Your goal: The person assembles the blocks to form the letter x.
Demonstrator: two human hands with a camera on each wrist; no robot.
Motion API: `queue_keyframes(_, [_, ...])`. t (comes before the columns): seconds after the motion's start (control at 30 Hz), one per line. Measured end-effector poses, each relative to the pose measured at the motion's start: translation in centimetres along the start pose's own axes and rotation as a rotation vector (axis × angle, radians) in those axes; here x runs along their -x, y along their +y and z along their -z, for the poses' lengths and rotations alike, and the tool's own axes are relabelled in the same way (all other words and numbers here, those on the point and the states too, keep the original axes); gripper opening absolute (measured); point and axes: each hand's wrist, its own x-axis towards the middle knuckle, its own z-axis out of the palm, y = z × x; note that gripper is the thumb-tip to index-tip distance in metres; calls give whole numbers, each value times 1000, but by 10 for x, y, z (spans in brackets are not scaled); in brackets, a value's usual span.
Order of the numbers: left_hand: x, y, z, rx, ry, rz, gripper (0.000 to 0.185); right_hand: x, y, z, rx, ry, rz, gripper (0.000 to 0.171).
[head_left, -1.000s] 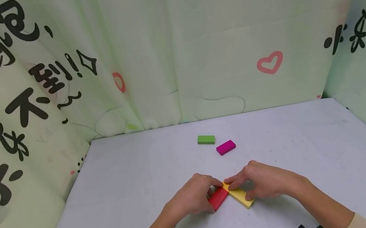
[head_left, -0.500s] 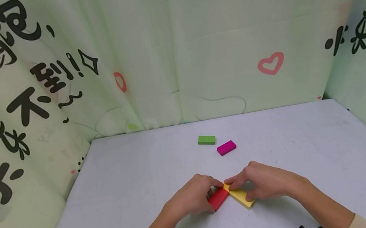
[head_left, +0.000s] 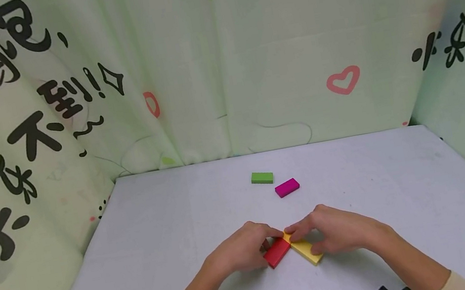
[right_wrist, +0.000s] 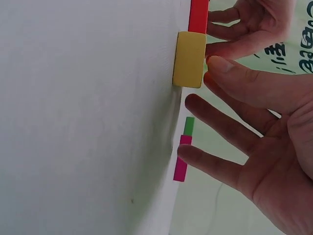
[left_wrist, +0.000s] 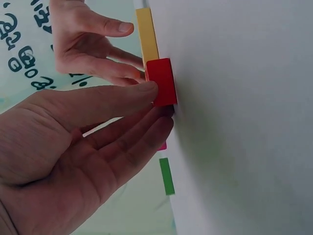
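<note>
A red block (head_left: 276, 252) and a yellow block (head_left: 307, 251) lie flat on the white table (head_left: 157, 219), their far ends meeting in a V. My left hand (head_left: 262, 247) pinches the red block (left_wrist: 161, 81) between thumb and fingertips. My right hand (head_left: 311, 234) holds the yellow block (right_wrist: 189, 58), thumb on it and index fingertip at its end. In the left wrist view the right hand sits just beyond the yellow block (left_wrist: 146, 34). The other fingers of my right hand (right_wrist: 210, 78) are spread.
A green block (head_left: 262, 177) and a magenta block (head_left: 287, 187) lie flat farther back, near the table's middle. Printed green curtains (head_left: 219, 65) close in the back and both sides. Bare tabletop stretches left and right of my hands.
</note>
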Motion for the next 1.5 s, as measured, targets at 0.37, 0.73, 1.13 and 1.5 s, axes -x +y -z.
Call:
queue_keyframes(0.37, [2,-5,6,-94,-19,-62,46,5,6,10,64,133,51,32])
queue_keyframes(0.73, [1,-5,6,-165,-61,-162,55,4,15,18,91,178,-14,29])
queue_keyframes(1.13, [2,-8,2,-200,-138,-164,62,3,22,17,112,203,-9,26])
queue_keyframes(1.5, [2,-9,-2,-211,-158,-135,63,3,26,17,126,191,-3,26])
